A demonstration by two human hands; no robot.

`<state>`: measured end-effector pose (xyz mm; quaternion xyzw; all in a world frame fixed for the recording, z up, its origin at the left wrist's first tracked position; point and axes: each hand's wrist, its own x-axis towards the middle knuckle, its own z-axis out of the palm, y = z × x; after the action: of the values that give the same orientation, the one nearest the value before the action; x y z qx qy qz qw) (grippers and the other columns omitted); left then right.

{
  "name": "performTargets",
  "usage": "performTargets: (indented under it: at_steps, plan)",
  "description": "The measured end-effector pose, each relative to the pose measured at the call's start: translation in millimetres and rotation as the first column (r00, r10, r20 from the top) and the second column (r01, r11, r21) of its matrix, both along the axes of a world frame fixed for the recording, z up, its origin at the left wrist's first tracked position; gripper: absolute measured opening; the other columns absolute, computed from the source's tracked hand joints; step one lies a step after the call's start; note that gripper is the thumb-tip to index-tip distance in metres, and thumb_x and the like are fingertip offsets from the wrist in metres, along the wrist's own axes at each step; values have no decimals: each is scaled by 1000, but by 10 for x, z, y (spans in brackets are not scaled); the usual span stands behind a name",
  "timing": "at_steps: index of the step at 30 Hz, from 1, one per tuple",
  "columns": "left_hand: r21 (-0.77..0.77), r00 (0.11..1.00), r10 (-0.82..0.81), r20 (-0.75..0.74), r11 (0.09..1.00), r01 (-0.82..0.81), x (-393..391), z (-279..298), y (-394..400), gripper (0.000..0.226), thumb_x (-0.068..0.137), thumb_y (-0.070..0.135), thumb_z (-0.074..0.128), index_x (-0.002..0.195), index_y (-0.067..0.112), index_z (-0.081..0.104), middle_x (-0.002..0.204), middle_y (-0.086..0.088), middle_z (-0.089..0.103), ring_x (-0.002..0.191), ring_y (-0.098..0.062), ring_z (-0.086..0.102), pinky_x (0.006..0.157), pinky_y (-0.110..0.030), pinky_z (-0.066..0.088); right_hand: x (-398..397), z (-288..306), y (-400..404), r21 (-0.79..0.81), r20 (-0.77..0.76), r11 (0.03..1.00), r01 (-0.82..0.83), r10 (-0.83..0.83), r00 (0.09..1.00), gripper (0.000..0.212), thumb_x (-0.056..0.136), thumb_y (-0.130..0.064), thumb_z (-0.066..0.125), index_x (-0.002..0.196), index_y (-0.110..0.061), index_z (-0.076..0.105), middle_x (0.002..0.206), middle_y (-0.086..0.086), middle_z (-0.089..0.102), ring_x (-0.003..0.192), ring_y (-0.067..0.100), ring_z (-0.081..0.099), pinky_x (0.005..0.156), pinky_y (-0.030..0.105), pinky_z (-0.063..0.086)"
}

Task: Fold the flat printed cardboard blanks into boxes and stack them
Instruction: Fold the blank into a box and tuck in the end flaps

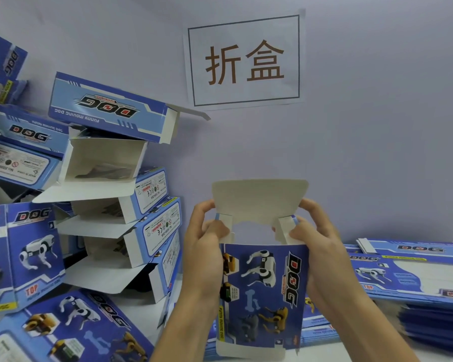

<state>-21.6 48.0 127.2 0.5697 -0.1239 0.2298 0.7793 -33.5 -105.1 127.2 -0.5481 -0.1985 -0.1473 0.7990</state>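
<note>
Held upright above the table: box [263, 291], left hand [204, 246] and right hand [315, 242] clamped on its top corners, fingers pressing side flaps [285, 228] inward (likely so the raised lid can tuck). Stacked boxes [120, 205] left, flat blanks [408, 278] right.

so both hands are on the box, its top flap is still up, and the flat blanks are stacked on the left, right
Not quite: the head view shows the flat blanks stacked on the right; folded boxes fill the left. Both the left hand and right hand hold the box, flap up.
</note>
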Motion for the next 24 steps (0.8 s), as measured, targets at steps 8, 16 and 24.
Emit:
performTargets:
  at_steps: [8,16,24]
  plan:
    - [-87,995,-57,77,994,64,17,-67,48,35,80,41,45,90,19,70,102,-15,74,100,-38,69,80,-53,54,35,-94,-48,135,-36,989,-62,67,997,33,96,-16,37,86,-13,68,103,17,74,81,34,71,62,41,56]
    - [-78,998,-26,52,997,30,1,-36,16,31,80,46,47,84,23,68,98,-13,73,95,-41,69,79,-58,53,31,-98,-49,150,35,968,-203,200,979,20,85,-24,51,86,-13,68,92,19,70,72,30,68,56,35,56]
    - [-192,994,11,-112,981,-33,73,-67,80,13,102,31,45,99,32,58,95,-10,65,81,-29,66,69,-43,51,-59,-26,-35,-286,188,946,-150,209,960,82,76,-8,67,136,-58,40,119,-6,68,98,20,71,75,26,57]
